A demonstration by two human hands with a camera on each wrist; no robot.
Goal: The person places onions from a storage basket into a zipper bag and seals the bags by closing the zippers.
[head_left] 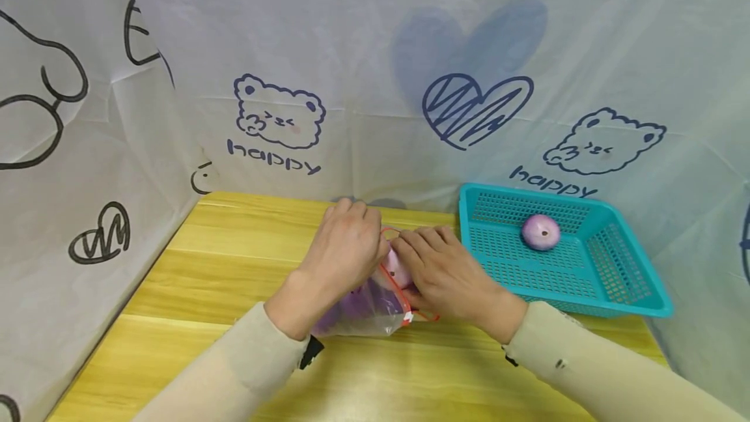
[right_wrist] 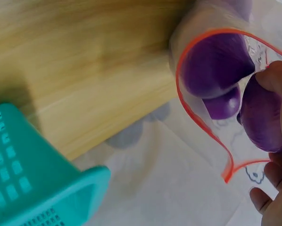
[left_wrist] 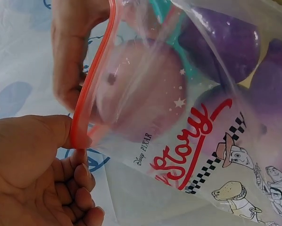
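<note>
**Onion right in the bag's mouth, and everything hangs on that angle**

So I'm standing here watching, and the bit that counts is how the zip bag (head_left: 375, 318) sits between the two hands. It lies on the surface (head_left: 234, 246) with its mouth facing the right hand (head_left: 442, 272) and its body running back toward the left, under the left hand (head_left: 342, 239).

Left one's got the red zip edge (left_wrist: 82, 125) pinched between thumb and fingers, so the mouth gapes. Right one's gripping the held onion (right_wrist: 263, 115), thumb on it and fingers tucked around. That onion's between the hands, in line with the mouth and seen through the clear film from the left wrist. How deep it sits, can't say. No real long axis either, it's pretty much round.

The bagged onions (right_wrist: 214, 63) are further in, on the left hand's side, so imo the gap past the rim looks like the tight spot.

Last loose onion (head_left: 541, 232) is in the teal basket (head_left: 586, 305) off to the right, well apart from both hands, right one nearer.
</note>
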